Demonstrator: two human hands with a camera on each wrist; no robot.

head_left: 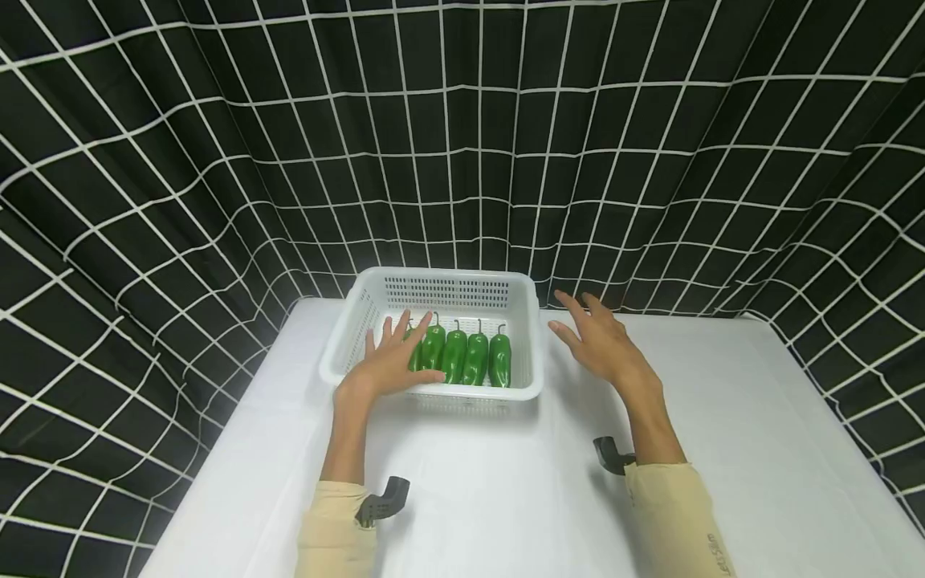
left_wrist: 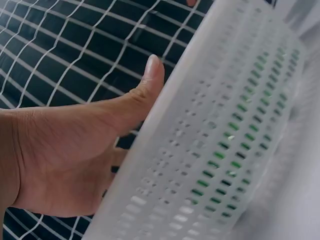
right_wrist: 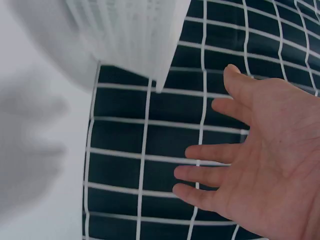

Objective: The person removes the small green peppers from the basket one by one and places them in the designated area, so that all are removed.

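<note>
A white plastic basket (head_left: 516, 394) with slotted walls stands on the white table. Several green peppers (head_left: 477, 359) lie side by side in it, stems pointing to the far wall. Over the basket's near left part is my left hand (head_left: 386, 365), fingers spread and straight; it hides part of the leftmost pepper. The left wrist view shows this hand beyond the basket's near wall (left_wrist: 200, 150), its fingers mostly hidden there. My right hand (head_left: 600, 341) hovers right of the basket, apart from it. In the right wrist view its fingers (right_wrist: 202, 175) are extended and hold nothing.
The white cloth-covered table (head_left: 491, 490) extends in front of the basket and to its right. A black curtain with a white grid (head_left: 477, 160) encloses the back and both sides. A dark curved piece (head_left: 383, 502) sticks out from each sleeve.
</note>
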